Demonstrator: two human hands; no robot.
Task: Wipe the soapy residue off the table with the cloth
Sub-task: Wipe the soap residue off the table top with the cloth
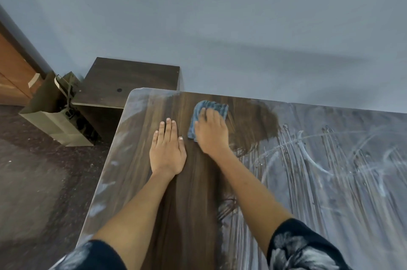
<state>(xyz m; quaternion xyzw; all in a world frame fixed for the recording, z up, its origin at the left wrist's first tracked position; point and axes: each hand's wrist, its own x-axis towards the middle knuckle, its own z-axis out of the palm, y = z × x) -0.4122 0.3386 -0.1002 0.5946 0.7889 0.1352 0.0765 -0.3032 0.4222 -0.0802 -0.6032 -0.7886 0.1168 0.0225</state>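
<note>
A dark wood-grain table fills the lower right of the head view. White streaky soapy residue covers its right part and a thin band along the left edge; the strip in the middle is dark and wet. A folded blue cloth lies near the table's far edge. My right hand presses flat on the cloth, fingers spread over it. My left hand rests flat on the wiped wood just left of the cloth, fingers straight and together.
A low dark wooden cabinet stands beyond the table's far left corner against the grey wall. A brown paper bag leans beside it on the dark speckled floor. A wooden door is at far left.
</note>
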